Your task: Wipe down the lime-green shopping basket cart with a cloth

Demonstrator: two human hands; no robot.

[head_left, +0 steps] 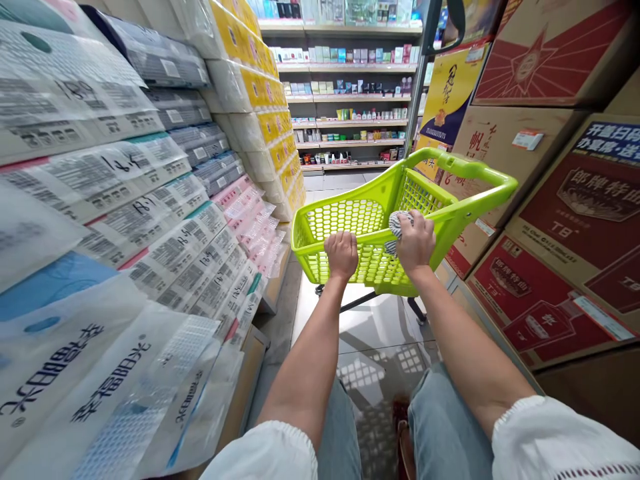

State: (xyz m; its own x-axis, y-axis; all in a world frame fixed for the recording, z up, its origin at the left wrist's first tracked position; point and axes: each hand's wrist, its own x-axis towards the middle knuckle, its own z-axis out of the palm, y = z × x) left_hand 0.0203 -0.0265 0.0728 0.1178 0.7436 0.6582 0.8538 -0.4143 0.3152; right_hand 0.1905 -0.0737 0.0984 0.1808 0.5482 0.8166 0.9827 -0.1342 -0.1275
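A lime-green plastic shopping cart (350, 213) stands sideways in front of me, its push handle (480, 167) to the right. My left hand (342, 253) is closed around the near rim of its basket. Farther right along that rim, my right hand (416, 241) is closed with a grey-and-white striped cloth (400, 225) bunched in it, pressed to the cart's side. Part of the cloth hangs below the rim. The rest of it is hidden by my fingers. The basket's floor is mostly out of sight.
Stacked packs of paper goods (165, 220) line the left side, with yellow-and-white bundles (265, 100) behind. Red and brown cartons (565, 193) rise close on the right. Shelves of small boxes and bottles (350, 97) stand across the tiled aisle (360, 333).
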